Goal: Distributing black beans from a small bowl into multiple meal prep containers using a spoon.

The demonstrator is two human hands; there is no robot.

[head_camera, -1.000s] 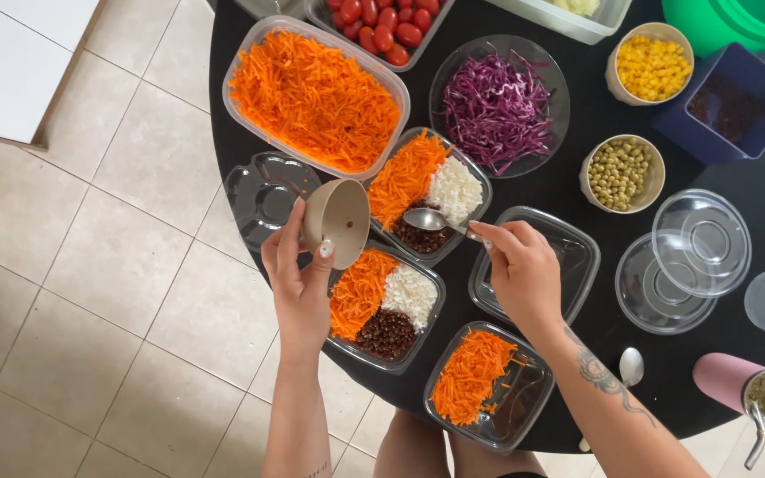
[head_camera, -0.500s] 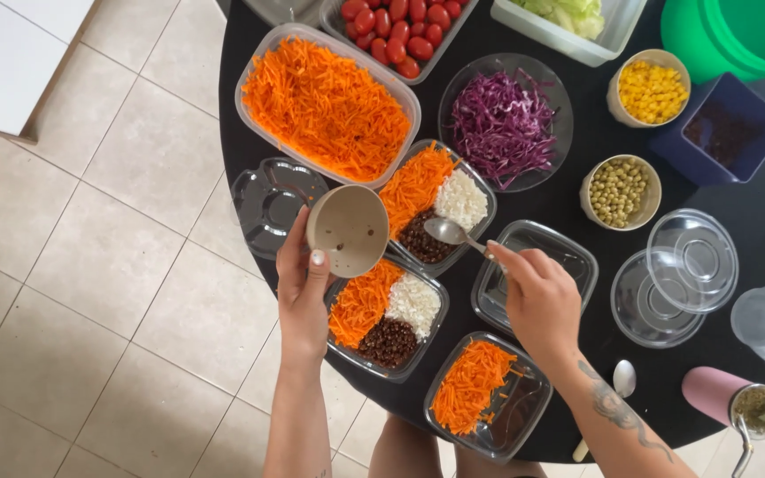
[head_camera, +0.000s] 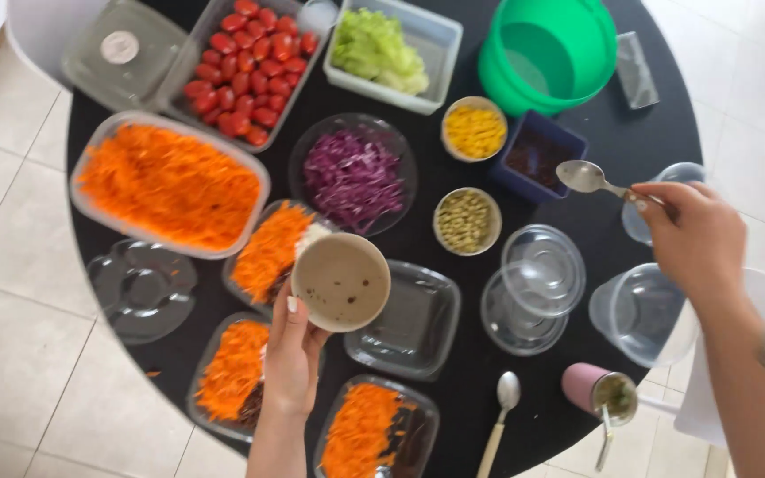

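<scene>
While the left hand (head_camera: 294, 354) cups a round beige bowl (head_camera: 341, 281) above clear plastic trays, the right hand (head_camera: 694, 235) pinches a metal spoon (head_camera: 597, 181) by its handle, lengthwise pointing left over a dark blue square container (head_camera: 542, 156). Fingers hide the handle's end.

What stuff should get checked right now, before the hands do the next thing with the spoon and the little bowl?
1. Small beige bowl held firmly by the left hand: ok.
2. Bowl holds food: not ok, only specks show.
3. Metal spoon gripped by the right hand: ok.
4. Spoon loaded: cannot tell, it looks bare.
5. Dark blue box beside the spoon uncovered: ok.
6. Clear tray under the bowl ready to fill: ok, nothing in it.
</scene>
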